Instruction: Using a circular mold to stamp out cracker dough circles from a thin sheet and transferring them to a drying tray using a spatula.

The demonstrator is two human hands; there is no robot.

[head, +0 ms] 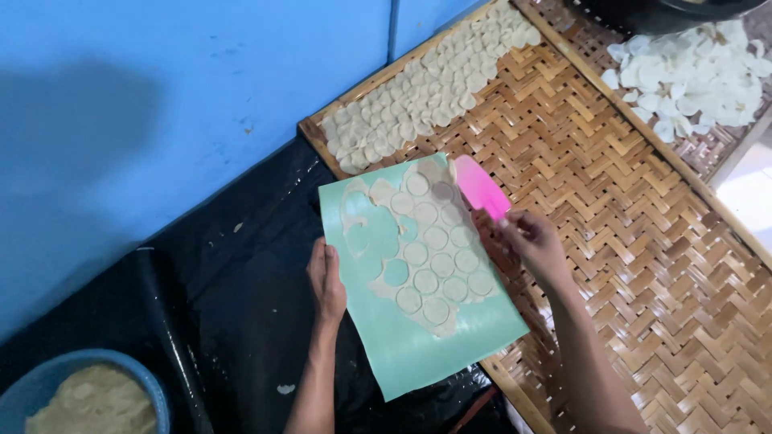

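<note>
A green mat (418, 341) lies tilted over the edge of a woven bamboo tray (643, 233). On the mat is a thin dough sheet (426, 257) cut into several round discs, with some holes where discs are gone. My left hand (326, 281) grips the mat's left edge. My right hand (535, 241) holds a pink spatula (480, 189), its blade at the top right of the dough sheet. Rows of small dough discs (426, 88) cover the tray's far left part.
A second woven tray at the top right holds a pile of white discs (700, 72). A blue bowl of dough (88, 398) sits at the bottom left on black plastic sheeting (241, 305). A blue wall (161, 96) runs along the left.
</note>
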